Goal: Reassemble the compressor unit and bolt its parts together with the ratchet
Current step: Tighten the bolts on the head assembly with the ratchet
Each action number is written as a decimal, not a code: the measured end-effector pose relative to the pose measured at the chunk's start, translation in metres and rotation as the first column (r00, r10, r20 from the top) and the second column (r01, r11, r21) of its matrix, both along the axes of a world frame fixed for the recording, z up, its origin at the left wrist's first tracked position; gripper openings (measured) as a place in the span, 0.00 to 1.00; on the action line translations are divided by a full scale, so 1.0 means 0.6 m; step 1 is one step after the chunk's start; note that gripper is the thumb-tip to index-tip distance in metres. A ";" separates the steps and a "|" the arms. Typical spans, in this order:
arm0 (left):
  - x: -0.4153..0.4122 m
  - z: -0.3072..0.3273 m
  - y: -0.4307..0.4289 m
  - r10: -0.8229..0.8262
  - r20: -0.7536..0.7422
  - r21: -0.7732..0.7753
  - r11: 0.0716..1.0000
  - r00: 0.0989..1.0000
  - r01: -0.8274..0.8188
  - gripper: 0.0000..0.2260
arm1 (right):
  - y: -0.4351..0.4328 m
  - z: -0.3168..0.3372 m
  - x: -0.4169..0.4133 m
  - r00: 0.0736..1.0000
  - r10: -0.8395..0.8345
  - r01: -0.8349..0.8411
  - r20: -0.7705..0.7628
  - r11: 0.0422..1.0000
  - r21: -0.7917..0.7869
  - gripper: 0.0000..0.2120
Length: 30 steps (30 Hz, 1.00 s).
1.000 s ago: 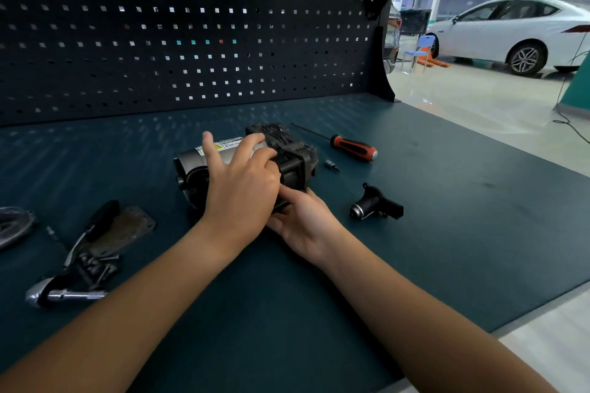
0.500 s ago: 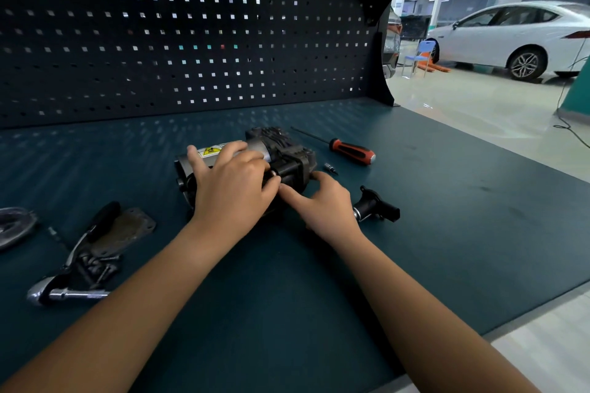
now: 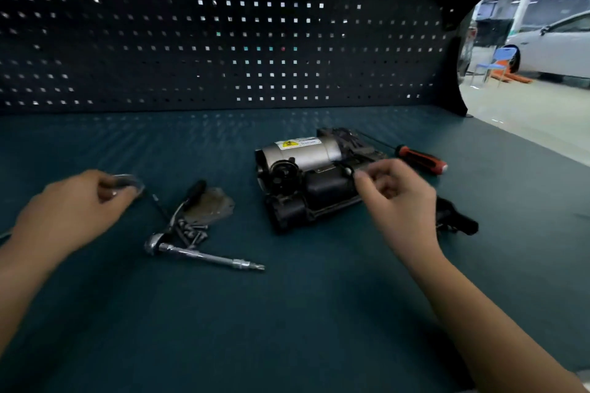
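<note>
Now compressor [image 3: 306, 169] just left of R hand [image 3: 397, 197].

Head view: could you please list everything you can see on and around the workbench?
compressor unit: 1, silver and black, bench centre
ratchet: 1, chrome, black grip, left of compressor unit
bolts: small pile, dark, beside ratchet
metal plate: 1, grey, behind bolts
screwdriver: 1, orange handle, right of compressor unit
fitting: 1, black, bench right, partly hidden
silver part: 1, silver, far left
pegboard: 1, black, behind bench
bench mat: 1, teal, underneath everything
car: 1, white, background right
chair: 1, blue, beside car
left hand: 1, fingers curled on silver part
right hand: 1, fingertips at compressor unit, blurred
</note>
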State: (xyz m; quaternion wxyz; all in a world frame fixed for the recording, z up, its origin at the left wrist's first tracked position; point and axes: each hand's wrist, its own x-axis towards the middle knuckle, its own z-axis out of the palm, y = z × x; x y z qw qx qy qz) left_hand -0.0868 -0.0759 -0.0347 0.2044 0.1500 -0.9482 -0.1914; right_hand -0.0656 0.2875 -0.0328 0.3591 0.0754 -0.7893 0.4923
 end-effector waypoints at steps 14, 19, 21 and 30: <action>0.001 -0.004 0.075 -0.218 0.352 0.154 0.973 0.910 0.173 0.18 | -0.164 -0.051 0.043 0.958 0.270 -0.240 0.097 0.567 0.788 0.15; 0.032 0.004 0.079 -0.253 0.143 0.420 0.891 0.957 0.173 0.12 | -0.170 -0.036 0.060 0.888 0.449 -0.458 0.097 0.848 0.268 0.05; 0.050 0.025 0.092 -0.259 -0.008 0.711 0.677 0.966 0.188 0.11 | -0.174 -0.015 0.065 0.785 0.603 -0.560 0.139 0.788 -0.255 0.04; 0.104 0.050 0.187 -0.365 -0.109 0.991 0.027 0.924 0.128 0.12 | -0.161 0.036 0.089 0.689 0.720 -0.646 -0.087 0.555 -0.524 0.05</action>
